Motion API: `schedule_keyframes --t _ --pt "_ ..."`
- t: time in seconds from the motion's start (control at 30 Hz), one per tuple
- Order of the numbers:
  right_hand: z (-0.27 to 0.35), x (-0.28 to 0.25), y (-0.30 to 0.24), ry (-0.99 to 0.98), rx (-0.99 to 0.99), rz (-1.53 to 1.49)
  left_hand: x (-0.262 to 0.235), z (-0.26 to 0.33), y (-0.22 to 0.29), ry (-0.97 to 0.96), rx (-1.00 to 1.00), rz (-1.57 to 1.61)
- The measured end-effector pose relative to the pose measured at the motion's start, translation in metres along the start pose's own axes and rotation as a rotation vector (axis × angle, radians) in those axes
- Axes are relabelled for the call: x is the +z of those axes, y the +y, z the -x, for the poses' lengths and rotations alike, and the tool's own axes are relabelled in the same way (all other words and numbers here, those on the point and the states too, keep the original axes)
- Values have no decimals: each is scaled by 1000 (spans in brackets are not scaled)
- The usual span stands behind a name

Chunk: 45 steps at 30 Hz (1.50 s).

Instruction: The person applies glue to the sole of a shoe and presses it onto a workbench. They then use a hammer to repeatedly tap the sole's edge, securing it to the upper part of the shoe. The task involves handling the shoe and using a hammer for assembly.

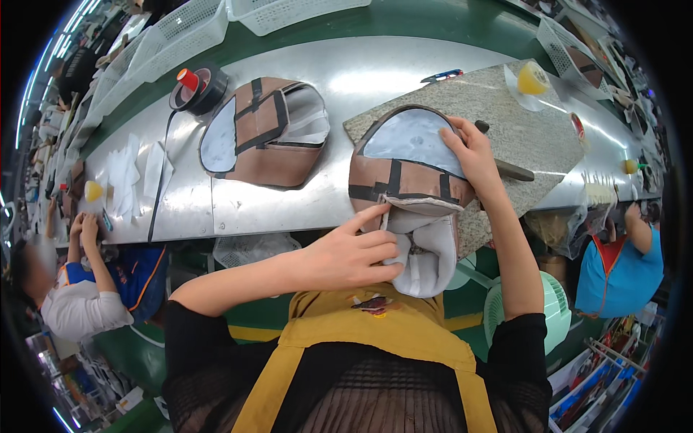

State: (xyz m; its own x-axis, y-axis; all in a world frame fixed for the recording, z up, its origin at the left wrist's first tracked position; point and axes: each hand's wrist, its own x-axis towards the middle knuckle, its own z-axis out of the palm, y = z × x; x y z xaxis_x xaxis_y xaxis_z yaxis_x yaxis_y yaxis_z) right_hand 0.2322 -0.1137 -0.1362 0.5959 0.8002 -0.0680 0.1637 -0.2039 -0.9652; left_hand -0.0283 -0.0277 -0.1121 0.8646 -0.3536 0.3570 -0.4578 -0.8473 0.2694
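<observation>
One brown shoe upper (black straps, pale lining).

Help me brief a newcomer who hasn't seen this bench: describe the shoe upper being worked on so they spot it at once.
Find the speckled stone slab on the steel table. At its near edge lies the brown shoe upper with black straps, under the left hand and right hand. Unlike the twin upper lying untouched to the left, its white lining hangs off the table.
</observation>
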Motion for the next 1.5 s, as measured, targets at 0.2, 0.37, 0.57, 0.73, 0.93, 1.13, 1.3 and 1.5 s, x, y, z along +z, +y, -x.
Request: schedule_keyframes --t 0.2,0.37,0.57,0.73,0.93,1.13,1.3,1.5 --pt "9 -16 9 107 -48 -169 -18 -4 -5 -18 -33 17" --pt "20 -39 20 121 56 -244 -51 -19 -33 57 -58 -136" --pt "35 -72 40 239 -42 294 -61 -50 -77 134 -189 -350" --pt "49 -78 49 186 -419 1073 3 -83 -40 44 -251 -246" --pt "41 -113 47 99 -338 1156 23 -82 -65 -156 -46 -404" --pt "40 -173 49 98 -276 1108 3 -78 -89 -203 171 -226" --pt "-5 -186 4 197 -197 904 -15 -132 -98 -4 37 -192" --pt "-94 -223 -5 402 -434 1183 30 -227 -174 -67 3 -298"
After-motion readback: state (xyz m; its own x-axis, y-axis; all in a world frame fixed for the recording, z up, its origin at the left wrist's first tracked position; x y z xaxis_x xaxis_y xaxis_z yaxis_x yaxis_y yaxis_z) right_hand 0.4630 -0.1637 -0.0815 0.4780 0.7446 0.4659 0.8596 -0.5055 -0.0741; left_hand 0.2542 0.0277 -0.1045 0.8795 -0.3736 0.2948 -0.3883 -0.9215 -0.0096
